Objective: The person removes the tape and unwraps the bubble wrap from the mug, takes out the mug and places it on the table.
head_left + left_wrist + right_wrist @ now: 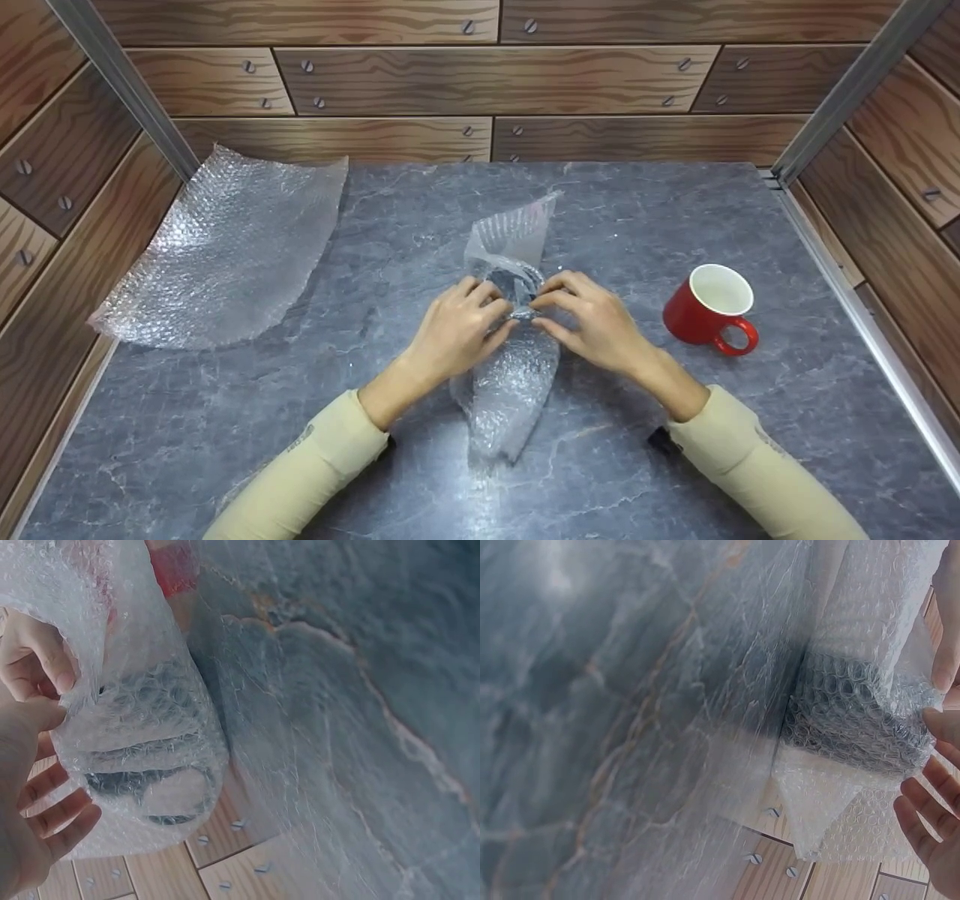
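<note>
A piece of bubble wrap [514, 394] is rolled around something at the middle of the table, its loose ends sticking out toward the back and the front. Dark and pale bands show through the layers in both wrist views; what lies inside cannot be made out. My left hand [459, 326] pinches the upper edge of the bubble wrap [150, 712] from the left. From the right, my right hand [596, 322] pinches the same edge, thumb and fingertips close to those of the left. In the right wrist view the bubble wrap [855, 712] stands against the tabletop.
A second bubble wrap sheet [240, 247] lies flat at the back left. To the right stands a red mug [694, 311], white inside, its handle toward the front right. Wood-patterned walls [495, 79] and metal posts [855, 94] border the grey marbled table [622, 472].
</note>
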{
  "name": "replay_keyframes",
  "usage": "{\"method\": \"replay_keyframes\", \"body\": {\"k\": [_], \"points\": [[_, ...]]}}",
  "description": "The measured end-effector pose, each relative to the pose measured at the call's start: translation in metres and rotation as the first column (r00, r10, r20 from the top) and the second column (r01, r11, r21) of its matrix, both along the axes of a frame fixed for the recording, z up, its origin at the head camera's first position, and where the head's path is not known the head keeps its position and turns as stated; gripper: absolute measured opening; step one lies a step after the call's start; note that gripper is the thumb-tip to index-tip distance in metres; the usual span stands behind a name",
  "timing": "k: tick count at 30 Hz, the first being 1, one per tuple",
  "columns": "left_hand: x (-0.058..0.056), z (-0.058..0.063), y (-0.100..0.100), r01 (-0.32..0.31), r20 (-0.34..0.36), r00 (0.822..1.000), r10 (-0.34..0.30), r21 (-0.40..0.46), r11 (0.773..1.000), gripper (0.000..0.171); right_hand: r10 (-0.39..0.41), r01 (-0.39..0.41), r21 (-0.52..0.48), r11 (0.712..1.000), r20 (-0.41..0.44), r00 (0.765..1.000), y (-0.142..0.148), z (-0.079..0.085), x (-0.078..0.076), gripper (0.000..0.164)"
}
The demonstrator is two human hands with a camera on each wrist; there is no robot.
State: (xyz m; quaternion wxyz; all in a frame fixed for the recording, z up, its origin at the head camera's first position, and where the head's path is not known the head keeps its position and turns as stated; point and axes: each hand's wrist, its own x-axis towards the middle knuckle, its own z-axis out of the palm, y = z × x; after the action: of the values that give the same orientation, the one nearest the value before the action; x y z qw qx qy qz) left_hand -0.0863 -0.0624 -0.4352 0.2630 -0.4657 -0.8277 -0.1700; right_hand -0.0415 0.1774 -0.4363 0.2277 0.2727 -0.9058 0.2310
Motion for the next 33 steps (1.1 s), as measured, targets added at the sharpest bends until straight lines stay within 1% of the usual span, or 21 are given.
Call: {"method": "replay_keyframes", "body": {"k": [9,17,24,33], "points": [[-0.002,0.003,-0.001,-0.012,-0.075,0.997,0.012,-0.003,1.000,0.013,0.005,-0.005,0.002,1.000,0.011,1.000,0.001,0.002,-0.001,0.020],[-0.003,0.005,-0.004,-0.028,-0.120,0.992,0.027,-0.008,1.000,0.012,0.002,-0.002,0.006,1.000,0.010,1.000,0.001,0.002,-0.001,0.021],[-0.005,0.007,-0.006,-0.034,-0.153,0.988,0.031,-0.019,0.999,0.012,0.006,-0.006,-0.002,1.000,0.013,1.000,0.001,0.002,0.000,0.020],[-0.005,0.010,-0.010,-0.043,-0.168,0.985,0.039,-0.023,0.999,0.013,0.013,-0.013,-0.009,1.000,0.021,1.000,0.001,0.002,0.000,0.020]]}}
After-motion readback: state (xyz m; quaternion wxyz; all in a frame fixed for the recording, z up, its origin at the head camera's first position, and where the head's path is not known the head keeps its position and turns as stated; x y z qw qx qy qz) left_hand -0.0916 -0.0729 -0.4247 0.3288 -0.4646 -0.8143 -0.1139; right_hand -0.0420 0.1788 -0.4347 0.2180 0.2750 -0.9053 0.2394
